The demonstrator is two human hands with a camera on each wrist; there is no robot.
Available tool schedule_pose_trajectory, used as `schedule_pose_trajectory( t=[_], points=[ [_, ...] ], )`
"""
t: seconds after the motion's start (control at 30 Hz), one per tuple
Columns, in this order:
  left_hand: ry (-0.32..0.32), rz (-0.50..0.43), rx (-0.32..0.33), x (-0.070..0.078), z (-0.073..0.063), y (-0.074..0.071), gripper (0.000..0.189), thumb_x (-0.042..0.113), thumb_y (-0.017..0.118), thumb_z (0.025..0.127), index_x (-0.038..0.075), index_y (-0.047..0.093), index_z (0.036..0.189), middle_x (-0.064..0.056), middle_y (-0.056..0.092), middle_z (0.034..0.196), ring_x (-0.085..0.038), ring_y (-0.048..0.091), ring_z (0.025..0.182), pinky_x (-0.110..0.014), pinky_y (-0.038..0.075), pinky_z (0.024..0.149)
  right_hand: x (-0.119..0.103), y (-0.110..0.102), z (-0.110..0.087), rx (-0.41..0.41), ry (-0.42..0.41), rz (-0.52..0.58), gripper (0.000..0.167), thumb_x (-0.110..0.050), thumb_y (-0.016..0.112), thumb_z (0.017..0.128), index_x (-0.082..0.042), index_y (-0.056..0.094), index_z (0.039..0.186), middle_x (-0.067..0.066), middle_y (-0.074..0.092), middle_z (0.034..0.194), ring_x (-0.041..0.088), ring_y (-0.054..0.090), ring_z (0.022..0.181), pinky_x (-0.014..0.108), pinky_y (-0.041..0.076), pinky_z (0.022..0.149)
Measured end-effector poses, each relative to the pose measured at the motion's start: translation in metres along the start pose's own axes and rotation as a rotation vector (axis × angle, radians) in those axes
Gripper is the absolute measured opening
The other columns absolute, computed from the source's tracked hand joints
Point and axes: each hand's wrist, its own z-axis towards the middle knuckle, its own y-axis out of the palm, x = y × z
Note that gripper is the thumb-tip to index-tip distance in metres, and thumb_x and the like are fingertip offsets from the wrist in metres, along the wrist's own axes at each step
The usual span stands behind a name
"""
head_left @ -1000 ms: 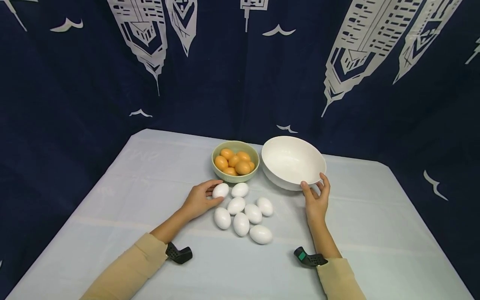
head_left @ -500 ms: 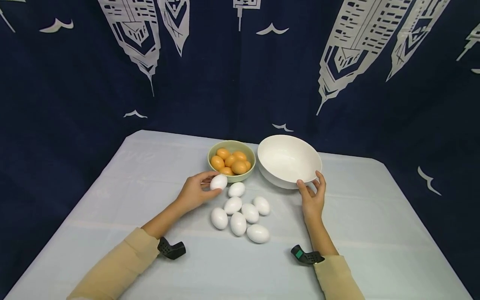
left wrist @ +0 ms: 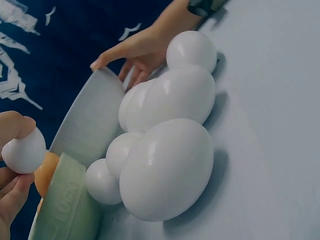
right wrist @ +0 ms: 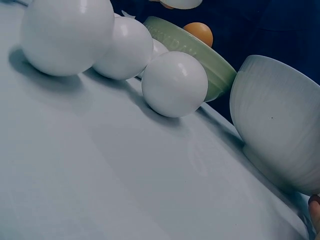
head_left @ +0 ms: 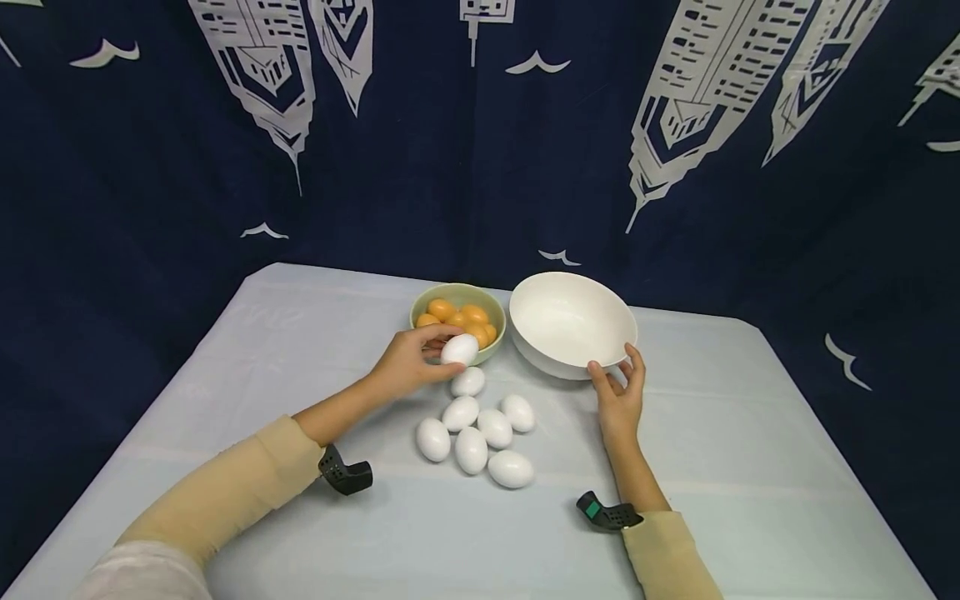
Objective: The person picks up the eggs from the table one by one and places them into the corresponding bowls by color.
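My left hand (head_left: 411,360) pinches a white egg (head_left: 460,350) between thumb and fingers, just above the near rim of the green bowl (head_left: 491,348). In the left wrist view the held egg (left wrist: 24,151) is off the table, beside an orange egg-shaped piece (left wrist: 46,174) in that bowl. With thumb and fingers, my right hand (head_left: 621,404) grips the near right rim of a large white bowl (head_left: 570,321), whose inside shows nothing in it. Only a fingertip (right wrist: 314,212) of that hand appears in the right wrist view.
Several white eggs (head_left: 471,451) lie in a loose cluster on the white tablecloth (head_left: 337,550), in front of the bowls. The green bowl contains several orange egg-shaped pieces (head_left: 474,314). Behind the table hangs a dark blue patterned cloth (head_left: 420,192).
My left hand has lifted the white egg off the table and carried it up and right, to the green bowl's rim. My right hand stays on the white bowl; the head view has shifted slightly.
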Motion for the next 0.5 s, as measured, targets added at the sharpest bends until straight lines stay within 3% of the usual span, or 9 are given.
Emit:
schedule_pose_trajectory(
  t=[0.17,0.33,0.5],
  points=[
    [0.000,0.017,-0.046,0.006,0.014,0.004,0.049,0.006,0.081,0.080,-0.003,0.062,0.125,-0.015,0.063,0.120,-0.026,0.063,0.103,-0.026,0.052,0.087,-0.003,0.001,-0.004,0.001,-0.002,-0.013,0.072,-0.022,0.064,0.096,-0.020,0.020,0.154,0.020,0.027,0.146,0.038,0.043,0.129,0.018,0.042,0.096],
    [0.001,0.029,-0.096,0.011,0.036,0.013,0.048,0.005,0.080,0.080,-0.004,0.062,0.123,-0.015,0.065,0.112,-0.024,0.065,0.096,-0.027,0.053,0.083,0.006,-0.001,0.000,0.014,-0.012,-0.032,0.072,-0.026,0.065,0.096,-0.025,0.021,0.153,0.017,0.028,0.148,0.036,0.044,0.130,0.024,0.042,0.100],
    [0.018,0.094,-0.128,0.020,0.055,0.018,0.046,0.008,0.081,0.080,-0.001,0.064,0.122,-0.013,0.066,0.111,-0.022,0.065,0.094,-0.026,0.053,0.083,0.007,-0.001,0.001,-0.011,-0.017,-0.056,0.074,-0.029,0.063,0.097,-0.025,0.017,0.155,0.018,0.024,0.150,0.037,0.041,0.132,0.038,0.037,0.107]
  ],
)
